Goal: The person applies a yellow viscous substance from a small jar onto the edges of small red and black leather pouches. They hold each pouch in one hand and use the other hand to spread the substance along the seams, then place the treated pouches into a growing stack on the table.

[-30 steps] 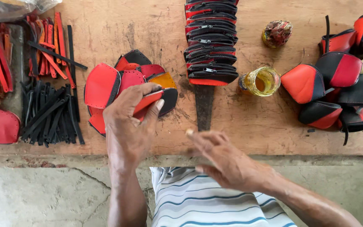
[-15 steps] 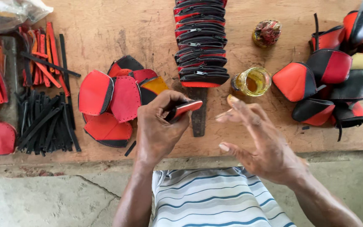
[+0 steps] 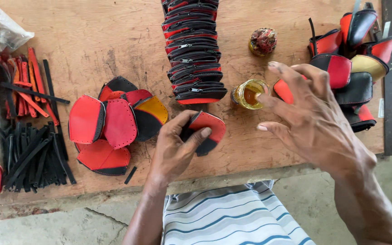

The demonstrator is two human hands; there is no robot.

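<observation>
The wooden tabletop (image 3: 91, 41) carries several batches of red and black leather work at different stages. Along the top centre runs a long overlapped row of zippered panels (image 3: 193, 54), laid out neatly and apparently waiting to be joined. At the right edge sits a heap of finished pouches (image 3: 355, 63), already closed into rounded shapes, which suggests that part of the run is done. Left of centre lies a loose pile of flat cut panels (image 3: 112, 122), red, black and one yellow, not yet assembled, and it looks about as big as the finished heap. Further left are bundles of thin strips (image 3: 28, 136) in black and red. The left hand (image 3: 173, 149) has its fingers closed round one red and black panel (image 3: 207, 131), pinching it between thumb and fingertips just above the tabletop, near the front edge. The right hand (image 3: 314, 118) holds nothing; its fingers are spread wide, with the forefinger tip reaching to the small glass jar (image 3: 249, 94) of amber liquid, probably glue.
</observation>
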